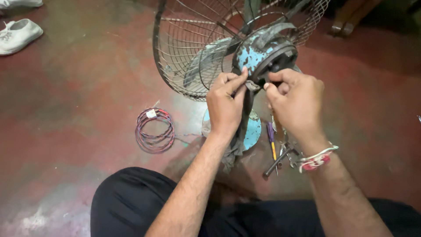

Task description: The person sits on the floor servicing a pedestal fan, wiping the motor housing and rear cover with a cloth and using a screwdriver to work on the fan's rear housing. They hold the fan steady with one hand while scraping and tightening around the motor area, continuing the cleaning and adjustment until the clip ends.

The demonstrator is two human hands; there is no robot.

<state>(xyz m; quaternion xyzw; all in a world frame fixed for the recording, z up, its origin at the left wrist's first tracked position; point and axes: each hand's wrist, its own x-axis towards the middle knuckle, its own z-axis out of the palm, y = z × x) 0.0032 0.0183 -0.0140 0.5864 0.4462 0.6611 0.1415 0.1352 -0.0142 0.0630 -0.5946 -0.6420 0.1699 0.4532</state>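
both hands (263,103) on blue fan motor (263,55)

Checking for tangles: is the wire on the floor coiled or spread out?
Coiled: the wire lies in a neat round loop on the red floor.

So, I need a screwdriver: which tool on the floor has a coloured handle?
The purple-and-yellow-handled screwdriver, lying just left of the bare grey metal tools.

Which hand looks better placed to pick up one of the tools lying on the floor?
Probably the right hand: the tools lie just beneath its wrist, while the left hand pinches the grey cloth against the fan motor.
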